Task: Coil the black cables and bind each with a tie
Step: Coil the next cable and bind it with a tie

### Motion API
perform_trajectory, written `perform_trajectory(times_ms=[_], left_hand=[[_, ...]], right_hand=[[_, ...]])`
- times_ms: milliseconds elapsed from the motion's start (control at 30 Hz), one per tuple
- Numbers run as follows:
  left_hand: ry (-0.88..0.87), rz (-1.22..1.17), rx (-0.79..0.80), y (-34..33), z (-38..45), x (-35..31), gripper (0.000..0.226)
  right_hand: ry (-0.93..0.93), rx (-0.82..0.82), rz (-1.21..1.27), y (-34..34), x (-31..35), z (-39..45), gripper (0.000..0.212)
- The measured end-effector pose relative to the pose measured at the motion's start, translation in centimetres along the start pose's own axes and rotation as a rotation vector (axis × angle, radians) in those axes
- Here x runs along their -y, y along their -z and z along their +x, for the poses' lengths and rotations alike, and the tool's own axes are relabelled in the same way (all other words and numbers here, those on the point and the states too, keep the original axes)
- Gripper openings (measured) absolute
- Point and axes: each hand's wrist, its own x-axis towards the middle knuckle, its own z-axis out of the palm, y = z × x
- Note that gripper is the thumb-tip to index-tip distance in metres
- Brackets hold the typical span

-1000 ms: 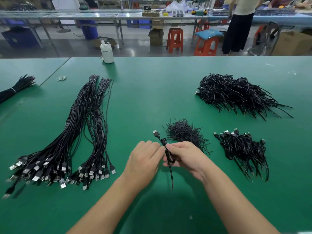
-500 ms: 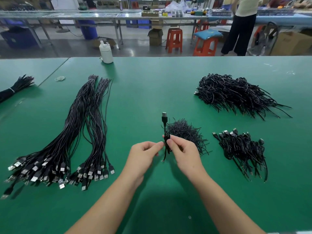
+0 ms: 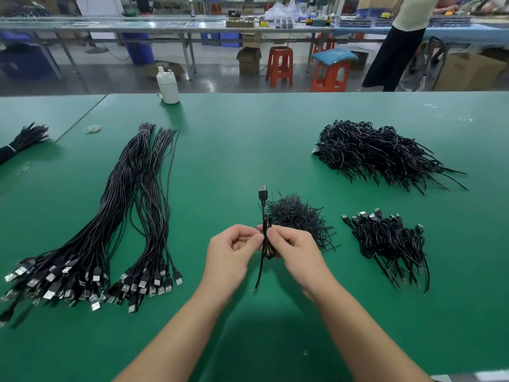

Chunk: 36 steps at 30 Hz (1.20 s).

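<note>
My hands have lifted the coiled cable (image 3: 266, 238) upright since a second ago; left hand (image 3: 231, 253) and right hand (image 3: 296, 252) pinch its middle, apparently twisting a tie. Finished bundles (image 3: 385, 241) lie right; many straight cables (image 3: 110, 230) wait left.
</note>
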Motion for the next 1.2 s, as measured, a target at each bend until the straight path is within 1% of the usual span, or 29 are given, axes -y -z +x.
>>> perform_trajectory(times_ms=[67,133,233,400,467,567,633,667,700,833,933,1000,1033,1133,1200], left_hand=[[-0.187,0.211,-0.039,0.0,-0.3,0.0,0.01],[-0.391,0.397,-0.055,0.3,-0.6,-0.1,0.01],[-0.709,0.607,-0.014,0.7,-0.5,0.1,0.004],[-1.034,0.782,-0.054,0.7,-0.1,2.2,0.019],[-1.104,0.8,-0.073,0.5,-0.1,3.0,0.021],[-1.08,0.795,-0.069,0.0,0.0,4.1,0.021],[-1.052,0.82,-0.032,-0.3,0.2,4.8,0.021],[-1.021,0.836,-0.008,-0.3,0.3,5.3,0.021],[-0.968,0.855,0.015,-0.2,0.5,5.8,0.021],[-0.657,0.96,0.047,2.1,1.2,8.3,0.02],[-0.471,1.001,0.018,4.3,1.9,9.7,0.022],[-0.385,0.989,-0.015,4.7,2.3,10.0,0.019],[-0.369,0.995,-0.015,4.6,2.4,10.1,0.018],[-0.367,1.028,0.009,4.2,2.3,10.2,0.015],[-0.355,1.03,0.008,4.2,2.2,10.2,0.015]], right_hand=[[-0.075,0.074,0.131,0.3,0.4,-0.1,0.024],[-0.149,0.134,0.226,0.7,0.9,-0.1,0.027],[-0.208,0.197,0.254,1.3,1.3,-0.2,0.032],[-0.312,0.252,0.391,1.8,1.2,-0.4,0.026],[-0.372,0.269,0.418,2.0,0.9,-0.6,0.023],[-0.422,0.237,0.396,2.3,0.3,-0.7,0.022],[-0.416,0.155,0.332,2.8,0.2,-0.6,0.021],[-0.395,0.103,0.258,3.2,0.2,-0.5,0.019],[-0.356,0.05,0.147,3.9,0.4,-0.4,0.017],[-0.209,-0.157,-0.347,9.2,1.9,0.4,0.006],[-0.196,-0.304,-0.656,14.5,3.0,1.3,0.011],[-0.243,-0.379,-0.811,17.7,3.1,2.3,0.016],[-0.287,-0.409,-0.899,19.1,3.0,2.7,0.018],[-0.427,-0.453,-1.132,22.1,1.9,3.8,0.028],[-0.512,-0.461,-1.211,23.4,0.6,4.1,0.034]])
